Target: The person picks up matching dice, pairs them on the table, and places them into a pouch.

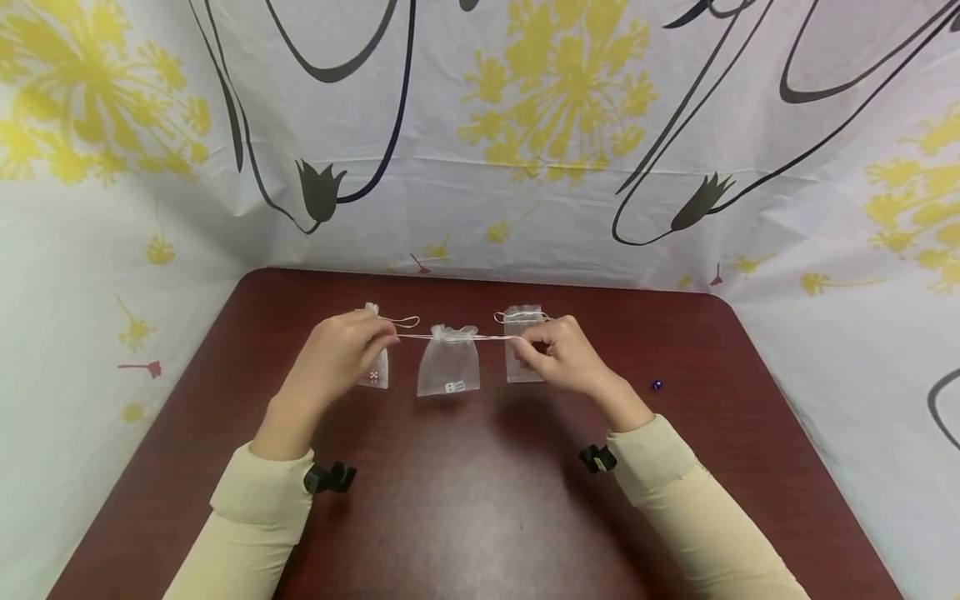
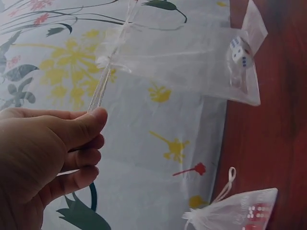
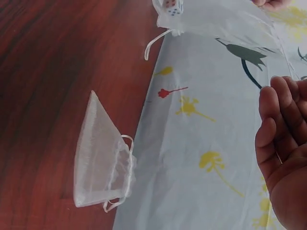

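Tabletop [image 1: 450,525] in dark red is spreading below the hands. On its left, a first gauze bag [image 1: 382,363] with red and white showing through is lying partly behind the left hand [image 1: 341,346], whose thumb and forefinger are pinching the white drawstring [image 2: 98,91]. Between both hands, that drawstring is running taut, and the middle gauze bag [image 1: 450,362] is hanging from it, its neck bunching; at least one white die [image 1: 454,387] is sitting at its bottom, the sheer cloth leaving the count unclear. The right hand [image 1: 561,354] is pinching the drawstring's other side between thumb and forefinger, partly covering the right gauze bag [image 1: 513,367]. Farther right, a blue die [image 1: 657,385] is resting well apart.
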A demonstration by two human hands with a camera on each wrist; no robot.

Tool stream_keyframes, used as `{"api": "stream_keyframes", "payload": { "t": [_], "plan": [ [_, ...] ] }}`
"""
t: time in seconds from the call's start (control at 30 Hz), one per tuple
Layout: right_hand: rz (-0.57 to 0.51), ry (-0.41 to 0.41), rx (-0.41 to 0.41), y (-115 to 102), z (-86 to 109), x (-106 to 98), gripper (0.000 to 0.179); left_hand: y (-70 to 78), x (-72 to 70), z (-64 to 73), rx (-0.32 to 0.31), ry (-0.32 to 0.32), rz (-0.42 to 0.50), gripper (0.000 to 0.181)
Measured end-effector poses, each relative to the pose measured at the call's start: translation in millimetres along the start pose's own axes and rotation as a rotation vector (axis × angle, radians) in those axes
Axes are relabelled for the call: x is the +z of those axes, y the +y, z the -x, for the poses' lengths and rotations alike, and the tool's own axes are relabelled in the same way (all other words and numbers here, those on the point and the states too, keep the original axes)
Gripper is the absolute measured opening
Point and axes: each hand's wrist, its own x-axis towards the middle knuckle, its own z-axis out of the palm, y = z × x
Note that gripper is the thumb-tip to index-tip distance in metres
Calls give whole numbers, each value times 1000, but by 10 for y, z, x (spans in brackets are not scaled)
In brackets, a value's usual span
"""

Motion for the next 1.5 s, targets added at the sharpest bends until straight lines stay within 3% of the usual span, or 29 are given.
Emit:
{"api": "stream_keyframes", "payload": {
  "t": [0.23,0.5,0.77,0.97,1.2,1.33,1.5],
  "plan": [
    [-22,-71,78,133,11,137,39,-133,127,0,-45,-119,13,8],
    [171,-169,230,326,-128,295,42,-438,392,-137,-94,-287,6,8],
    [351,-192,357,445,-289,464,40,-668,637,-363,-142,-377,-56,5],
    [379,-179,421,551,-390,564,35,-776,725,-430,-175,-361,-89,8],
    [311,-98,485,628,-345,600,33,-746,739,-423,-260,-351,-110,41],
    [299,-43,508,611,-275,570,35,-649,774,-406,-243,-354,-99,38],
    [298,-30,459,579,-174,512,35,-493,838,-382,-216,-356,-91,38]
  ]
}}
